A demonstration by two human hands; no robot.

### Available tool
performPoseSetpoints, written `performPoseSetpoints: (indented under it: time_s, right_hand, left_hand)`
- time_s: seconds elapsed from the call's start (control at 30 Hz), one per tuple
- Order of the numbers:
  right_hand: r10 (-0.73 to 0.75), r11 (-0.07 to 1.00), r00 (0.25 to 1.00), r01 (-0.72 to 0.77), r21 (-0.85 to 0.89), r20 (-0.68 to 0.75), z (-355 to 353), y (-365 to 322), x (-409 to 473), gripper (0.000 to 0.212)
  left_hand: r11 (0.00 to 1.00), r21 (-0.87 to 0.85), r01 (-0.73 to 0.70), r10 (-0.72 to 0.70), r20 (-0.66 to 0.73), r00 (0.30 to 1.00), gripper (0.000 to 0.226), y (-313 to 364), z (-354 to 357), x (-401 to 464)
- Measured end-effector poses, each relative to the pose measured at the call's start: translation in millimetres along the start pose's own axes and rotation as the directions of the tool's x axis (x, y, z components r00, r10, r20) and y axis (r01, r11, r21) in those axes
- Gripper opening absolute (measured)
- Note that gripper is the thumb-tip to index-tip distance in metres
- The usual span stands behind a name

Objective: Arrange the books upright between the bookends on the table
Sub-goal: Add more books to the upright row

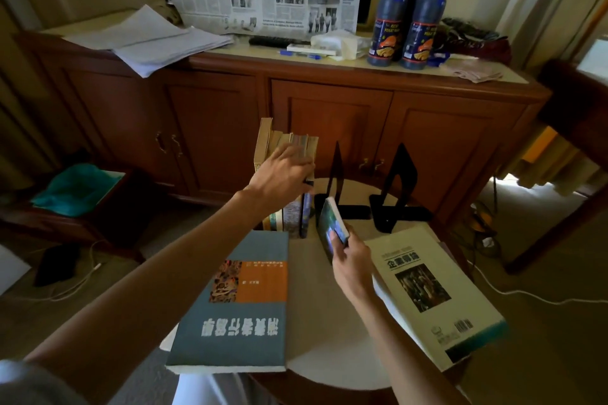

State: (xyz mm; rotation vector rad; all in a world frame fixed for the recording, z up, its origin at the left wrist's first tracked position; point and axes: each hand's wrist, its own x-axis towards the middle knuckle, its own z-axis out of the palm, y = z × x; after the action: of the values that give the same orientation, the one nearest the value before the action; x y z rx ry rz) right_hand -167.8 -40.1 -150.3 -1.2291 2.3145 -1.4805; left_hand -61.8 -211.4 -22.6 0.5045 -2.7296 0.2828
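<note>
A person at a small round table (316,332) steadies a row of upright books (289,154) with the left hand (279,171), fingers spread flat over their top edges, apparently to keep them from toppling while the row has no support on its open side. The right hand (348,260) grips a slim green-covered book (332,223) by its lower end, tilted and held just beside the row, seemingly about to be slotted in next. Two black bookends (339,171) stand to the right of the row, the nearer one close by, the farther (399,184) well apart, leaving room for more. A grey-blue book (237,322) and a cream book (434,296) lie flat on the table, overhanging its edge, not yet stood up. Behind, a wooden sideboard (296,102) carries papers, a newspaper and dark bottles (408,13).
</note>
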Motion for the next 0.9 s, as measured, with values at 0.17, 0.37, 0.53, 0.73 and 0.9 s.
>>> performPoseSetpoints:
  time_s: [0.17, 0.37, 0.53, 0.73, 0.9]
  right_hand:
    - [0.033, 0.997, 0.991, -0.04, 0.06, 0.126, 36.4, -11.1, 31.2, 0.036]
    - [-0.038, 0.995, 0.924, 0.069, -0.068, 0.381, 52.8, 14.3, 56.0, 0.038]
    - [-0.063, 0.996, 0.908, 0.086, -0.037, 0.415, 55.2, 20.3, 60.7, 0.047]
    - [-0.106, 0.985, 0.924, 0.148, -0.09, 0.367, 53.0, 24.3, 64.3, 0.032]
    - [-0.123, 0.971, 0.909, 0.193, -0.141, 0.399, 46.1, 26.4, 68.6, 0.034]
  left_hand:
    - [0.98, -0.199, 0.028, -0.027, 0.009, 1.0, 0.044, -1.9, 1.0, -1.7]
    - [0.964, -0.25, 0.084, -0.036, 0.189, 0.981, 0.064, -3.0, -0.6, -0.9]
    - [0.97, -0.244, -0.016, 0.052, 0.142, 0.988, 0.068, -13.2, 10.9, 0.1]
    - [0.974, -0.227, 0.013, 0.011, 0.101, 0.995, 0.058, -11.1, 11.2, -3.8]
    - [0.976, -0.218, 0.013, 0.005, 0.081, 0.997, 0.054, -9.0, 10.8, -5.2]
